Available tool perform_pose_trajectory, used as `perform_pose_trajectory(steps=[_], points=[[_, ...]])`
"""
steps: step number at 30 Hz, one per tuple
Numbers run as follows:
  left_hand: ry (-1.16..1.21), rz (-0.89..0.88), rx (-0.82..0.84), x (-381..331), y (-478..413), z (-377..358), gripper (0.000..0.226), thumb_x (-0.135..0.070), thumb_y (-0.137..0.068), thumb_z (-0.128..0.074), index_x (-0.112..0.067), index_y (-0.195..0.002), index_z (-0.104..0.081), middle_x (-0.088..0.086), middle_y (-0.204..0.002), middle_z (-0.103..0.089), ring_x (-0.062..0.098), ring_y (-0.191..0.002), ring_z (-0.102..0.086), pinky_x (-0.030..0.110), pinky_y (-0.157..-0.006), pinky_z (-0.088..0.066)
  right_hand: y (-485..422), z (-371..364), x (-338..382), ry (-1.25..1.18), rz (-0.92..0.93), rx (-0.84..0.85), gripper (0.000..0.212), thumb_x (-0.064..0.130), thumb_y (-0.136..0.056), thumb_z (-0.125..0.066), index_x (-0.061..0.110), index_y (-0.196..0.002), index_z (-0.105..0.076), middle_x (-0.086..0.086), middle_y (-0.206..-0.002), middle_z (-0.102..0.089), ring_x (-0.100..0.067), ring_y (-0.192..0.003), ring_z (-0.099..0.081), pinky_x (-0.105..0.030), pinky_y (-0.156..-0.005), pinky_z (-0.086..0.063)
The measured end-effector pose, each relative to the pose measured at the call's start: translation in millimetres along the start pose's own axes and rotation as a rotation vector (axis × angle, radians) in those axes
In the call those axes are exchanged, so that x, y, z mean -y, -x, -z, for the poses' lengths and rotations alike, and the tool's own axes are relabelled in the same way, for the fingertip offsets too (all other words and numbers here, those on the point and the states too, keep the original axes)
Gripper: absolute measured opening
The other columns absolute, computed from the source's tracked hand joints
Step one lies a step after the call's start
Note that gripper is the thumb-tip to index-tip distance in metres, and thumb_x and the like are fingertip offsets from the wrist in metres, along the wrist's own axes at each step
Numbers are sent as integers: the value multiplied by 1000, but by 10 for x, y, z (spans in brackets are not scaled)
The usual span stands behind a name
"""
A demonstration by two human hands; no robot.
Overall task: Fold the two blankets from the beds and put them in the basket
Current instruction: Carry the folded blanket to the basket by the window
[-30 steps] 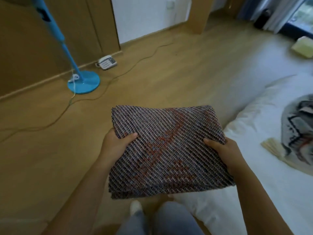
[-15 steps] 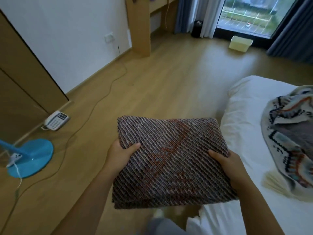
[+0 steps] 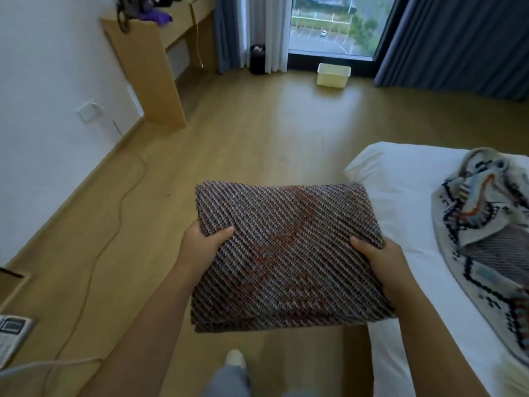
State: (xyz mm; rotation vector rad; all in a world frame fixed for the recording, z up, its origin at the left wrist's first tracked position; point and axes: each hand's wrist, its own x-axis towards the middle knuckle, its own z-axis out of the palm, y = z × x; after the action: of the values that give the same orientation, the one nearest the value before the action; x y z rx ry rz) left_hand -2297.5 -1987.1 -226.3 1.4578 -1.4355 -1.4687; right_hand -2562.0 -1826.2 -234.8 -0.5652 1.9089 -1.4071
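Note:
A folded blanket (image 3: 286, 253), dark knit with red-orange pattern, is held flat in front of me above the floor. My left hand (image 3: 200, 245) grips its left edge, thumb on top. My right hand (image 3: 380, 259) grips its right edge, thumb on top. A second blanket (image 3: 486, 233), white with dark, blue and orange pattern, lies unfolded in a heap on the white bed (image 3: 400, 181) at right. A pale yellow basket (image 3: 333, 75) stands on the floor by the window, far ahead.
Wooden floor stretches between me and the basket. A wooden desk (image 3: 160, 61) stands along the left wall, a dark bin (image 3: 257, 59) by the curtains. A cable (image 3: 114, 213) runs along the floor at left; a telephone (image 3: 13, 333) lies at the lower left.
My view has swung right, from the blue fan base and wall toward the window and basket. The folded blanket stays in both hands the same way.

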Motion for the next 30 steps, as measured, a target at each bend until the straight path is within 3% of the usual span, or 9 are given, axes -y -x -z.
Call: perform_pose_trajectory(steps=[8, 13, 15, 18, 21, 25, 30], points=[[-57, -30, 236, -731, -1861, -684, 44, -20, -79, -72, -16, -119, -55, -2, -104, -63, 17, -90, -62, 31, -80, -50, -1319, -144, 413, -68, -56, -213, 18, 24, -82, -68, 23, -99, -60, 13, -85, -63, -9, -79, -62, -26, -69, -47], [-60, -17, 278, -1098, -2926, -1478, 43, -24, -78, -73, -21, -116, -54, -8, -98, -62, 17, -88, -62, 35, -80, -51, -2414, 61, 674, -110, -81, -243, 11, 25, -82, -69, 31, -89, -63, 13, -89, -67, -11, -84, -65, -26, -69, -49], [-46, -10, 289, -1254, -3262, -1794, 40, -24, -78, -73, -24, -113, -53, -12, -94, -61, 15, -87, -62, 33, -78, -50, -2851, 172, 807, -106, -92, -253, 16, 26, -81, -69, 27, -96, -65, 9, -94, -68, -15, -89, -65, -32, -77, -51], [-40, 18, 303, -1496, -3806, -2235, 46, -23, -79, -72, -20, -120, -53, -4, -102, -62, 18, -90, -62, 36, -82, -51, -3547, 334, 1042, -83, -108, -254, 32, 29, -81, -69, 19, -111, -64, 2, -104, -68, -19, -94, -65, -38, -86, -51], [-42, 37, 289, -1737, -4324, -2604, 50, -23, -79, -72, -17, -123, -51, -3, -99, -60, 18, -86, -60, 35, -81, -50, -4193, 408, 1263, -80, -119, -267, 25, 26, -81, -69, 19, -105, -65, 0, -101, -69, -18, -90, -65, -32, -77, -52], [-57, 21, 299, -2043, -5062, -3079, 49, -25, -79, -72, -16, -123, -52, -4, -99, -59, 16, -85, -59, 33, -80, -49, -5071, 463, 1520, -86, -143, -282, 28, 26, -81, -69, 17, -107, -65, 0, -100, -70, -21, -91, -66, -35, -80, -52], [-50, 13, 348, -2427, -6218, -3640, 46, -26, -79, -72, -19, -119, -52, -4, -99, -60, 17, -87, -61, 35, -82, -50, -6222, 442, 1821, -96, -139, -332, 17, 26, -79, -70, 23, -96, -65, 6, -94, -70, -17, -87, -66, -28, -70, -50]])
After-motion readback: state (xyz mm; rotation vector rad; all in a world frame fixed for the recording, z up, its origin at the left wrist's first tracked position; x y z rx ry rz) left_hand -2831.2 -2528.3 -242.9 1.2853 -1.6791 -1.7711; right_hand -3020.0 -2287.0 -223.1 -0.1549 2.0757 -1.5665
